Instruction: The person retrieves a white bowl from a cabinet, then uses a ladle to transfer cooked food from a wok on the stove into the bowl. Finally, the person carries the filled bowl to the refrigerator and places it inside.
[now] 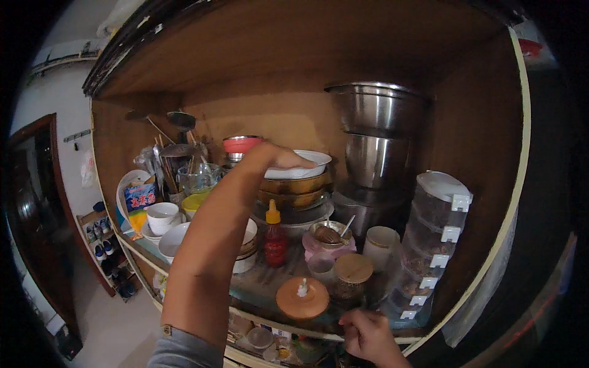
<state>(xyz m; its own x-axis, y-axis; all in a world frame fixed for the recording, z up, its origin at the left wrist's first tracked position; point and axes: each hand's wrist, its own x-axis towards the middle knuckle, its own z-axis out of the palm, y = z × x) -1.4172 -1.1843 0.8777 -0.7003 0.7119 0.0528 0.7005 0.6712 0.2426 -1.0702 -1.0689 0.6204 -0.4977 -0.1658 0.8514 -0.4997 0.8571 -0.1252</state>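
Observation:
My left arm stretches across the cupboard shelf, and my left hand (292, 158) lies over a white dish (317, 158). The dish tops a stack of amber glass bowls (303, 186). The hand touches the dish, but most of its fingers are hidden, so a grip cannot be made out. Low at the shelf's front edge is my right hand (368, 333), its fingers curled, with nothing visible in them. Nearest to it are an orange lid (299, 306) with a small white knob and a jar with a wooden lid (353, 268).
Stacked steel pots (377, 156) stand behind a tiered clear box (416, 257) on the right. A red sauce bottle (275, 241) and a pink bowl holder (329, 250) occupy the middle. Left are a white cup (163, 218), a glass bowl (199, 177) and ladles (181, 120).

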